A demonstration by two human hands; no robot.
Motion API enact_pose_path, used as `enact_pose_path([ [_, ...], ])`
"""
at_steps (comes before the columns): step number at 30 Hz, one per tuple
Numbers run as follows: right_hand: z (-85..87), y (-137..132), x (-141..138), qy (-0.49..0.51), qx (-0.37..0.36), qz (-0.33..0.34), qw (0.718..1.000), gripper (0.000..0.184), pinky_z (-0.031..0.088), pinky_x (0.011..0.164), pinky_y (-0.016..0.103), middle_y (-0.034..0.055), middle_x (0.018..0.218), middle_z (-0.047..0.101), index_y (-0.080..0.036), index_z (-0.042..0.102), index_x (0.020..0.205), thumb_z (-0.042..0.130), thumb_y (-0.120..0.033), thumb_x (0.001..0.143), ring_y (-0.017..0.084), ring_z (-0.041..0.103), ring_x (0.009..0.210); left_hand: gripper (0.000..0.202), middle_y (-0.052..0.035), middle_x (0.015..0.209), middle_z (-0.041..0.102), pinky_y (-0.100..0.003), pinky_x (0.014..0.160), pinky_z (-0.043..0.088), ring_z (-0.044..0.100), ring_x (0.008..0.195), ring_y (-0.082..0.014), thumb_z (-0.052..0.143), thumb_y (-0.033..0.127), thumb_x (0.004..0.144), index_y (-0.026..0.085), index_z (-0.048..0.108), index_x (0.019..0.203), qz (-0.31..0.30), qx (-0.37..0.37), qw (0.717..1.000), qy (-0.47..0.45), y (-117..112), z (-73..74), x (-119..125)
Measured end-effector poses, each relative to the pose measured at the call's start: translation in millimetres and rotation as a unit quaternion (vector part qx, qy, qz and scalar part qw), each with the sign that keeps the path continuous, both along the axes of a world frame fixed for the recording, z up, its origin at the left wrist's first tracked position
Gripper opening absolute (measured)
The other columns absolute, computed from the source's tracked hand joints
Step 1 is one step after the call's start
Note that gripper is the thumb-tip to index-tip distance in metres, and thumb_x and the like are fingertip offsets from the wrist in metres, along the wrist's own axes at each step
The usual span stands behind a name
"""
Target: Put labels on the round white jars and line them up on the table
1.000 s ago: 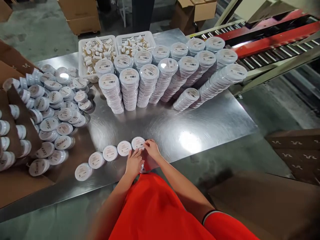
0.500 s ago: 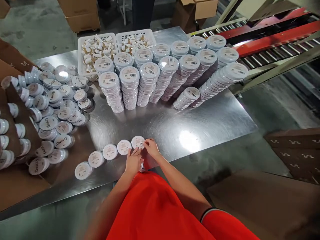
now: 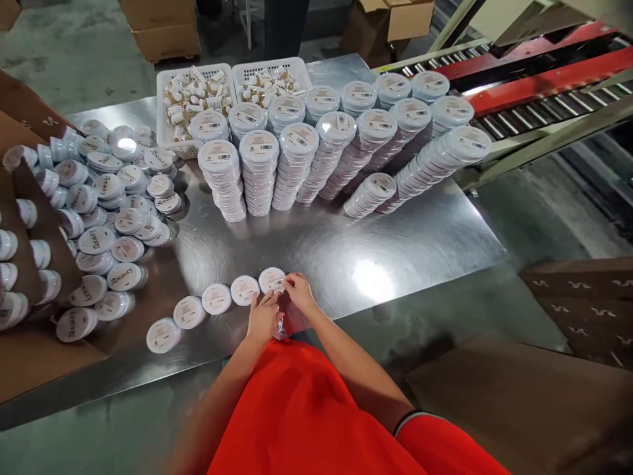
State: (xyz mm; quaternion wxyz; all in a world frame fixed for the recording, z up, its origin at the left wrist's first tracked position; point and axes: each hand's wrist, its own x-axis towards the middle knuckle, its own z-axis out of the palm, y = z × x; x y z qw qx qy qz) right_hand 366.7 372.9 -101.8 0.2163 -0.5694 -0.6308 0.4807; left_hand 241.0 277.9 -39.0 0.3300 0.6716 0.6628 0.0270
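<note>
A curved row of several flat white round tins lies near the front edge of the steel table (image 3: 425,231). Both my hands meet at the rightmost tin (image 3: 270,280) of that row. My left hand (image 3: 264,317) rests its fingertips on the tin's near edge. My right hand (image 3: 298,292) pinches at a small barcode label on the tin's right side. The neighbouring tin (image 3: 244,289) sits just to the left, untouched. I wear an orange top.
Tall stacks of labelled white tins (image 3: 297,165) stand across the table's middle and back. Two white baskets (image 3: 198,99) of small bottles sit behind them. Loose tins (image 3: 109,218) are heaped at left beside a cardboard box (image 3: 30,277). A roller conveyor (image 3: 524,86) runs at right.
Almost nothing has moved; my hands stay on the same tin, with only a slight shift of the view.
</note>
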Motion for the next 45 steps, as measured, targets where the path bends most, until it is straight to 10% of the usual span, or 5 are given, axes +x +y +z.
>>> enact_pose_path([
  [24,21.7,-4.9,-7.5,-0.137,-0.024,0.007,0.99,0.015,0.044,0.073,0.023,0.0025,0.088,0.064,-0.019,0.064,0.074,0.056,-0.015,0.086,0.013,0.059,0.078,0.024,-0.0078,0.149,0.055,-0.066,0.123,0.022,0.042,0.146,-0.0285,0.049,0.013,0.092,0.02,0.071,0.088,0.008,0.001,1.0,-0.012,-1.5,1.3,0.3],
  [33,43.7,6.0,-19.5,-0.312,-0.053,0.063,0.946,0.027,0.042,0.068,0.028,0.0104,0.095,0.072,-0.018,0.068,0.099,0.071,-0.042,0.086,0.021,0.067,0.082,0.028,-0.0098,0.144,0.061,-0.065,0.123,0.021,0.044,0.145,-0.0288,0.048,0.009,0.089,0.023,0.073,0.089,0.013,0.011,1.0,-0.017,-3.1,-6.2,-0.7],
  [41,22.6,11.5,-4.8,-0.165,-0.011,0.074,0.983,0.015,0.044,0.075,0.026,0.0048,0.091,0.075,-0.021,0.073,0.095,0.059,-0.024,0.092,0.018,0.066,0.082,0.021,-0.0069,0.147,0.058,-0.069,0.121,0.022,0.046,0.144,-0.0301,0.054,0.013,0.09,0.021,0.069,0.077,0.021,0.009,0.999,-0.027,-1.1,-2.0,-0.4],
  [45,27.5,6.0,-0.8,-0.172,-0.004,0.044,0.984,0.024,0.046,0.08,0.028,0.0089,0.103,0.074,-0.021,0.072,0.109,0.052,-0.023,0.095,0.02,0.067,0.089,0.023,-0.0083,0.144,0.061,-0.06,0.124,0.023,0.046,0.143,-0.0286,0.055,0.018,0.09,0.021,0.065,0.07,0.127,0.033,0.985,-0.116,-7.4,-0.4,-2.2],
])
